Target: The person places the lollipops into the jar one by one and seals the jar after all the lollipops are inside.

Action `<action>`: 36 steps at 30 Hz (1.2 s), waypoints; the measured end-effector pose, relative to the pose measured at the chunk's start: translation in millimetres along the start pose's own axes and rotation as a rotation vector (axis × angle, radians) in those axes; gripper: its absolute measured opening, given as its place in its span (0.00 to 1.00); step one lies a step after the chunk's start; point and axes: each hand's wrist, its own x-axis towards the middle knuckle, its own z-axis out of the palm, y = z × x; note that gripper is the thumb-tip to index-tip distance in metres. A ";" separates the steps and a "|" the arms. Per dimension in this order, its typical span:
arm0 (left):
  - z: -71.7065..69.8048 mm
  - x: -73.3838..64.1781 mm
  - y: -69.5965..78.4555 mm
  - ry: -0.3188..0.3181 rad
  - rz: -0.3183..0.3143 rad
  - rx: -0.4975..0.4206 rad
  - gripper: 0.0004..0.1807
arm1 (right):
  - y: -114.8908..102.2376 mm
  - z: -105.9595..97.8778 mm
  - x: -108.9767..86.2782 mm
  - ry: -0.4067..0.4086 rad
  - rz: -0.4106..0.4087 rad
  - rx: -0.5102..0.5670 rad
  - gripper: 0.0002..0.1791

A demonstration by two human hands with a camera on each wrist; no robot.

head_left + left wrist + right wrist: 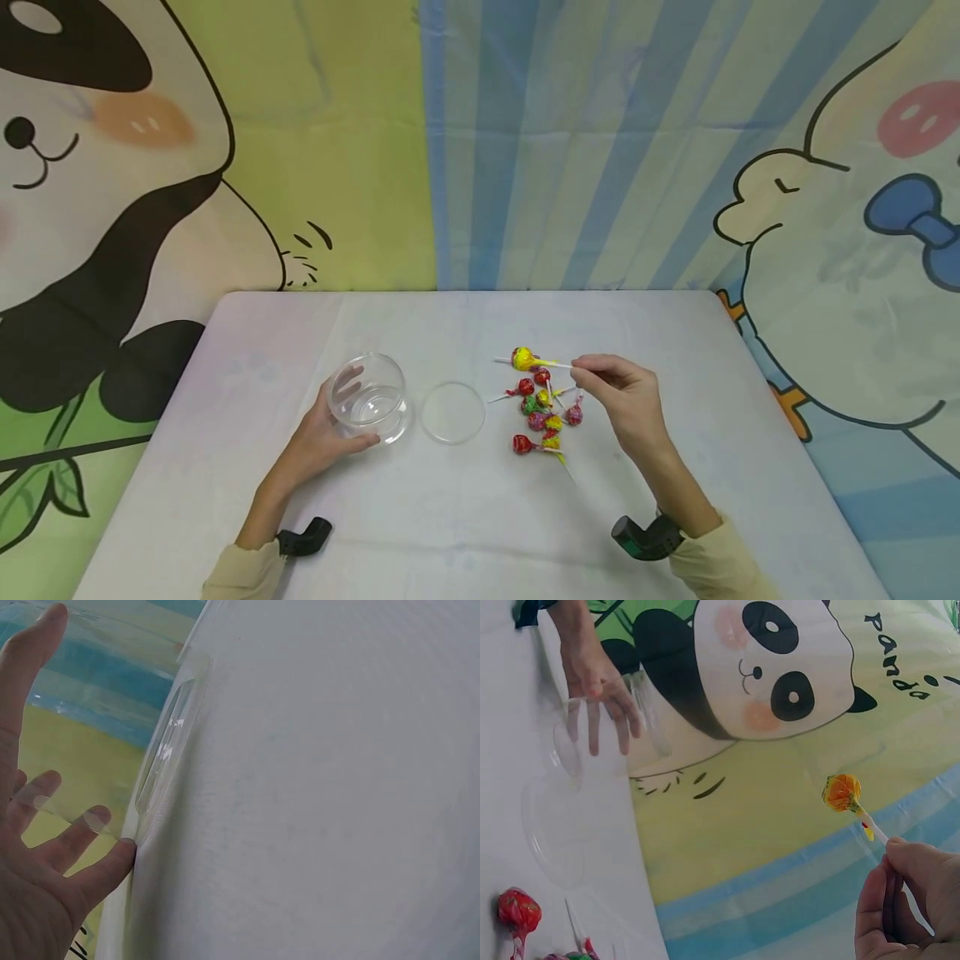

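My left hand (pixel 324 435) holds a clear round jar (pixel 386 382) on the left part of the table, thumb at the near side and fingers round the far side. In the left wrist view, fingertips (pixel 124 855) lie against its transparent wall. My right hand (pixel 626 400) pinches the white stick of a yellow-wrapped lollipop (pixel 842 793) between thumb and fingers. The candy end points left, above the other lollipops. Below it, several lollipops (pixel 531 405) in red, green, yellow and purple wrappers lie in a loose pile.
A clear round lid (pixel 453 412) lies flat between the jar and the lollipop pile. The white-covered table (pixel 420 517) ends at a printed cartoon backdrop (pixel 570 150). Both wrists carry black camera mounts (pixel 303 537).
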 end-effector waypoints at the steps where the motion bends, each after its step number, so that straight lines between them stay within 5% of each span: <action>1: 0.1 -0.1 0.0 0.002 0.001 0.005 0.63 | 0.0 2.6 1.1 -0.011 0.000 0.003 0.13; 21: -1.0 0.0 -1.2 0.010 0.009 0.049 0.63 | -2.3 68.4 16.3 -0.218 0.023 0.173 0.08; 36: 2.0 1.0 -1.6 -0.003 -0.016 0.007 0.63 | 8.7 122.4 19.3 -0.300 0.114 0.155 0.11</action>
